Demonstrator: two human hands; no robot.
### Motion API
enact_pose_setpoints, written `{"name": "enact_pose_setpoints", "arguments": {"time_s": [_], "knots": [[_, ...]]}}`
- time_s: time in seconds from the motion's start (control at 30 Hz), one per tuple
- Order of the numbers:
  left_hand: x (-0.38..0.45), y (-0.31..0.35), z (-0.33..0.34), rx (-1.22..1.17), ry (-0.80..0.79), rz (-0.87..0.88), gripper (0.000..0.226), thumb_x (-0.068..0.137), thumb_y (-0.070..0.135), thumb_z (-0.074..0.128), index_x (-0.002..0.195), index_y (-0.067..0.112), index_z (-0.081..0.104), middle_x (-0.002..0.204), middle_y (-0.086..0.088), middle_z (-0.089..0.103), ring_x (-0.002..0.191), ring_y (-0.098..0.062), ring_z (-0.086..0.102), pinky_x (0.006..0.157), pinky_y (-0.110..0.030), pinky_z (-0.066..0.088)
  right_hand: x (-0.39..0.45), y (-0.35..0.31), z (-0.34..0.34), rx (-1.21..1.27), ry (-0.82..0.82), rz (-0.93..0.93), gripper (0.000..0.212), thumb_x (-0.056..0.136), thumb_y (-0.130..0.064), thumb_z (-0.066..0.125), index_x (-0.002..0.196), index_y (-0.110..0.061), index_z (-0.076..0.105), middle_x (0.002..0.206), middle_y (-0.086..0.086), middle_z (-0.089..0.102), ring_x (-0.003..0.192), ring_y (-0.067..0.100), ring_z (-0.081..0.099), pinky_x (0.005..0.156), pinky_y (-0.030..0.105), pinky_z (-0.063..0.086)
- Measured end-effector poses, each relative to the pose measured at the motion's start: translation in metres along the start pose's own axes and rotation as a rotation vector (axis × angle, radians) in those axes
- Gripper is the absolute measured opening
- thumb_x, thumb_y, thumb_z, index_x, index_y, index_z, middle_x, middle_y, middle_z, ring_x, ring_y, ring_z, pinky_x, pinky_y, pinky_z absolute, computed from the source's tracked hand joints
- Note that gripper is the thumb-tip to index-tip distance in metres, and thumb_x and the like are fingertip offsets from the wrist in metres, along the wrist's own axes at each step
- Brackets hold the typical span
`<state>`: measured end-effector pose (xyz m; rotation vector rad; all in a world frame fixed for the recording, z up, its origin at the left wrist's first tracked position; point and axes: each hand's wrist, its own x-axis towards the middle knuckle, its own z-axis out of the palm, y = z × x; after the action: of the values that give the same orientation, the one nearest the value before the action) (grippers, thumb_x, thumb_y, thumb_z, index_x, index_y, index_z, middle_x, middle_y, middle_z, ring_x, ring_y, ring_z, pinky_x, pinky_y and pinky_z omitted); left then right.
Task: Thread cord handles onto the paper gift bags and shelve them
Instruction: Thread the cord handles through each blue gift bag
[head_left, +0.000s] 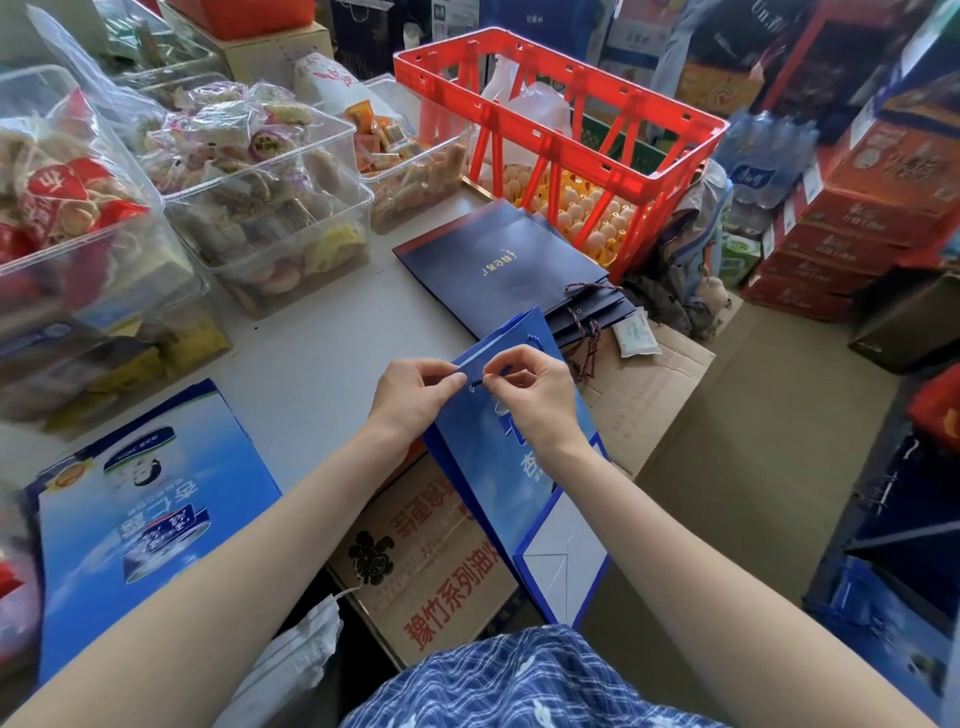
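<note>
A flat blue paper gift bag (498, 467) is held up in front of me, its top edge toward the table. My left hand (415, 395) pinches the bag's top rim beside a punched hole. My right hand (530, 392) pinches a blue cord end (504, 370) at that hole. A loop of blue cord (534, 340) shows at the rim farther along. Dark navy gift bags (498, 265) with twisted cord handles (589, 343) lie stacked on the table beyond. Flat blue bags (140, 514) lie piled at the left.
Clear bins of wrapped snacks (260, 197) fill the table's left side. A red crate (561, 130) stands over trays of eggs (592, 218). Cardboard boxes (431, 566) sit under my arms. Stacked red cartons (862, 218) and bottled water packs (763, 150) line the right.
</note>
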<state>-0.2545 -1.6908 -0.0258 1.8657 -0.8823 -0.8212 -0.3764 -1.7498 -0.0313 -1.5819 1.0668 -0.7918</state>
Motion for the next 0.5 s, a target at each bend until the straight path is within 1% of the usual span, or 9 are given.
{"name": "enact_pose_setpoints", "arguments": {"time_s": [0.07,0.17,0.27,0.33,0.43,0.5], "knots": [[-0.0006,-0.0003,0.0014,0.003,0.006,-0.003,0.017,0.089,0.019,0.062,0.1,0.009,0.07,0.097,-0.002,0.067,0.093,-0.016,0.06,0.082,-0.03,0.048,0.0002,0.0011,0.0,-0.029,-0.008,-0.015,0.024,0.082,-0.003,0.068,0.072,-0.024,0.062,0.074,-0.003,0.066,0.071,0.013,0.064,0.067,0.028,0.054],[0.0001,-0.0017,0.0029,-0.017,0.013,-0.021,0.015,0.089,0.02,0.062,0.097,0.012,0.07,0.095,0.0,0.066,0.092,-0.015,0.059,0.079,-0.027,0.046,-0.0013,0.0038,-0.0003,-0.053,-0.02,-0.016,0.02,0.082,-0.004,0.069,0.075,-0.022,0.063,0.077,-0.001,0.067,0.072,0.012,0.064,0.068,0.024,0.054],[0.0012,-0.002,0.0025,-0.051,0.011,-0.038,0.008,0.089,0.021,0.062,0.089,0.017,0.068,0.092,0.001,0.066,0.091,-0.016,0.06,0.077,-0.027,0.047,-0.0013,0.0062,-0.0004,-0.033,-0.01,0.017,0.02,0.082,-0.004,0.07,0.074,-0.022,0.063,0.078,-0.001,0.067,0.074,0.013,0.065,0.071,0.026,0.055],[0.0012,-0.001,0.0019,-0.062,0.009,-0.04,0.006,0.089,0.02,0.061,0.087,0.018,0.067,0.091,0.002,0.066,0.087,-0.015,0.059,0.073,-0.025,0.047,-0.0003,0.0069,-0.0002,-0.007,-0.004,0.039,0.02,0.081,-0.004,0.07,0.073,-0.022,0.064,0.077,-0.001,0.066,0.075,0.016,0.065,0.073,0.029,0.055],[0.0019,-0.0008,0.0012,-0.054,0.012,-0.032,0.008,0.09,0.02,0.061,0.09,0.016,0.068,0.092,0.001,0.066,0.085,-0.014,0.059,0.068,-0.022,0.046,0.0008,0.0059,-0.0001,0.016,-0.001,0.047,0.02,0.081,-0.004,0.07,0.072,-0.021,0.064,0.076,-0.001,0.066,0.077,0.019,0.066,0.074,0.031,0.056],[0.0022,-0.0011,0.0006,-0.047,0.008,-0.029,0.012,0.09,0.021,0.061,0.094,0.013,0.069,0.096,-0.001,0.067,0.088,-0.015,0.06,0.072,-0.024,0.046,0.0006,0.0051,-0.0001,0.043,-0.001,0.066,0.019,0.081,-0.004,0.069,0.073,-0.02,0.064,0.077,0.0,0.066,0.08,0.022,0.067,0.074,0.033,0.055]]}}
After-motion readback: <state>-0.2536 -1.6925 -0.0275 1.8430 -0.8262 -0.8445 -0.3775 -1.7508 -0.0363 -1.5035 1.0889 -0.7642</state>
